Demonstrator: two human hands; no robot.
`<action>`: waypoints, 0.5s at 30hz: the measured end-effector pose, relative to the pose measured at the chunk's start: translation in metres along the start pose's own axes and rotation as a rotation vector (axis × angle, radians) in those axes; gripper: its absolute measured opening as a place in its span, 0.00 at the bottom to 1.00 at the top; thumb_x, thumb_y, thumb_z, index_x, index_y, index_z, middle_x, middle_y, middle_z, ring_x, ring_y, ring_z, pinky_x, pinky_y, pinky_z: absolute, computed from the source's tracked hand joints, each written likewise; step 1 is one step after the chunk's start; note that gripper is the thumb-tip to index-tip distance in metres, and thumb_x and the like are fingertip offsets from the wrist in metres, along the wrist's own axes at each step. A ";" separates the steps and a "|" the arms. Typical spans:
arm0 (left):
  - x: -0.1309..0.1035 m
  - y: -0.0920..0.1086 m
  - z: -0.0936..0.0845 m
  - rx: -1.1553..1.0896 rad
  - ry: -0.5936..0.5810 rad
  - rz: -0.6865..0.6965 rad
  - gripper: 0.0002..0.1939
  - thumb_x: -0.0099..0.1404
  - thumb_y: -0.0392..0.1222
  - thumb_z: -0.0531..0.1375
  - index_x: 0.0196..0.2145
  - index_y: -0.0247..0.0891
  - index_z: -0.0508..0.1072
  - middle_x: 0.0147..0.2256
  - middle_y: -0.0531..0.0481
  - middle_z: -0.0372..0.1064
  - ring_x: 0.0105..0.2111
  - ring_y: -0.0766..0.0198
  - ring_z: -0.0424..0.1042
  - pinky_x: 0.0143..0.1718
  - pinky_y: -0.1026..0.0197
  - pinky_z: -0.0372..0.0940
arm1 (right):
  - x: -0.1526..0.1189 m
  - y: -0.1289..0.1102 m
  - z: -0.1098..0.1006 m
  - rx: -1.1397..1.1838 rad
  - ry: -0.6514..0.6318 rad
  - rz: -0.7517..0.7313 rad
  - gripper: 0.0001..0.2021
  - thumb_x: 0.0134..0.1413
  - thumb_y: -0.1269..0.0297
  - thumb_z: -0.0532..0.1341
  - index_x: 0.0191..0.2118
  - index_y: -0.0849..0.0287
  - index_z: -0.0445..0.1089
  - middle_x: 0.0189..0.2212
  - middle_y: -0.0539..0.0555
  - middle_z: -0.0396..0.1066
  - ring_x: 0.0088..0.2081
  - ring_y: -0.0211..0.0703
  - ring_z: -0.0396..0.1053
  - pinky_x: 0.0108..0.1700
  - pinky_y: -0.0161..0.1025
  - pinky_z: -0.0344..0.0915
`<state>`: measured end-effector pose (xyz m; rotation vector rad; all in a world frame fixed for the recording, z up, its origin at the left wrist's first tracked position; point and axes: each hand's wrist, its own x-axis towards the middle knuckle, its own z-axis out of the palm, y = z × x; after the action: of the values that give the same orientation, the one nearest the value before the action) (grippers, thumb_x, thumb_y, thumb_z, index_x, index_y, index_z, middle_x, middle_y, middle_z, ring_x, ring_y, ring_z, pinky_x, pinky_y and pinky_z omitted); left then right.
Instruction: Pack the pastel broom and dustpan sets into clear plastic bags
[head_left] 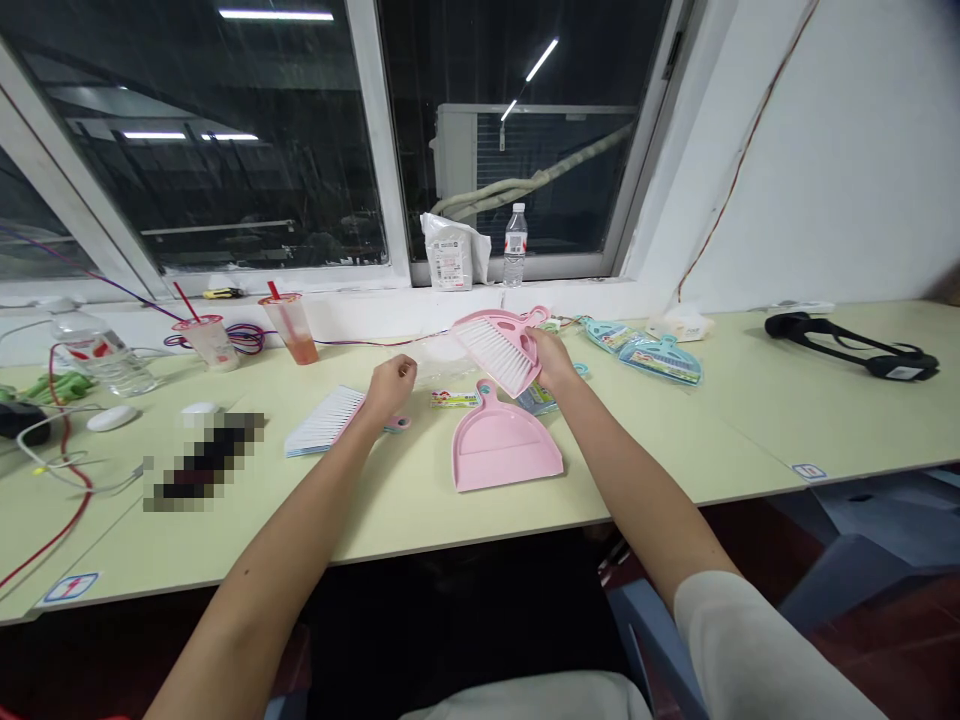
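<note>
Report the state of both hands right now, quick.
Left hand: curled closed; whether it pinches anything cannot be told.
Right hand: closed, holding a pink hand brush.

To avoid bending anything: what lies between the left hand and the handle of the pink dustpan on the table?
In the head view, a printed card lies between the left hand and the dustpan handle.
</note>
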<state>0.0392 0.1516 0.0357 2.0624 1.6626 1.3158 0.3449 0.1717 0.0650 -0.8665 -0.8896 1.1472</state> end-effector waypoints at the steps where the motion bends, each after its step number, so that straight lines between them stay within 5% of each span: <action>1: -0.002 -0.001 0.005 0.091 -0.073 0.024 0.07 0.64 0.43 0.58 0.34 0.41 0.76 0.36 0.44 0.78 0.38 0.54 0.75 0.42 0.56 0.65 | 0.000 0.000 -0.004 0.047 0.025 0.026 0.09 0.44 0.64 0.64 0.31 0.55 0.62 0.24 0.47 0.68 0.28 0.41 0.67 0.31 0.38 0.66; 7: -0.010 0.012 0.041 0.394 -0.263 -0.156 0.18 0.61 0.55 0.65 0.41 0.38 0.76 0.46 0.33 0.76 0.46 0.44 0.75 0.42 0.54 0.65 | -0.019 0.009 -0.002 0.032 -0.029 0.068 0.11 0.41 0.70 0.64 0.33 0.55 0.64 0.24 0.46 0.68 0.27 0.41 0.67 0.30 0.38 0.66; 11: -0.007 0.009 0.048 0.401 -0.291 -0.251 0.14 0.59 0.48 0.66 0.40 0.38 0.75 0.48 0.31 0.75 0.46 0.44 0.75 0.39 0.54 0.64 | -0.031 0.014 0.008 -0.009 -0.084 0.076 0.09 0.42 0.68 0.64 0.31 0.55 0.63 0.23 0.46 0.67 0.27 0.40 0.66 0.30 0.39 0.66; 15: -0.005 0.002 0.045 0.301 -0.300 -0.275 0.05 0.57 0.41 0.65 0.32 0.38 0.75 0.39 0.35 0.78 0.39 0.49 0.76 0.36 0.55 0.63 | -0.037 0.015 0.011 -0.028 -0.082 0.093 0.10 0.40 0.68 0.64 0.29 0.54 0.62 0.22 0.45 0.64 0.26 0.39 0.64 0.29 0.38 0.64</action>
<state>0.0730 0.1628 0.0082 1.9644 2.0021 0.6689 0.3225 0.1395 0.0509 -0.8970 -0.9421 1.2610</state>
